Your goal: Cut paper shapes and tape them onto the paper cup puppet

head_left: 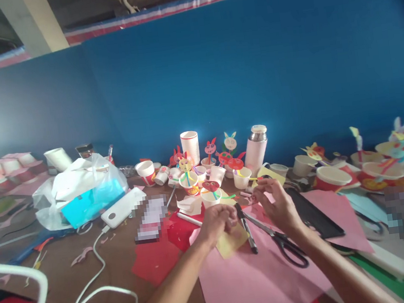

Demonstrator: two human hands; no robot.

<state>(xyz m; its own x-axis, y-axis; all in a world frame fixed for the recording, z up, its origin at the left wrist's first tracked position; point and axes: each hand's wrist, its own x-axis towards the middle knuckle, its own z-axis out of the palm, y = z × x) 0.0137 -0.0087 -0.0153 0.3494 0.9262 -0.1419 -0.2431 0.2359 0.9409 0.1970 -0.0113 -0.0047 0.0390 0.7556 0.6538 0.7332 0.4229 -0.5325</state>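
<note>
My left hand [220, 224] is closed with curled fingers above a yellow paper square [231, 241]; what it holds, if anything, is hidden. My right hand [275, 206] is raised with bent fingers drawn together near the paper cups, and I cannot make out what is in its fingertips. A black marker [247, 229] and black-handled scissors [285, 245] lie between my hands on a large pink paper sheet [247, 283]. Just beyond my left hand stands a paper cup [211, 198] with a red paper face on it.
Several cups with paper figures stand at the back, beside a thermos [256, 150] and a tall cup [190, 148]. On the left are a plastic bag [44, 203], a white power bank [124, 208], cables and a phone [151, 217]. A black tray [314, 214] lies right.
</note>
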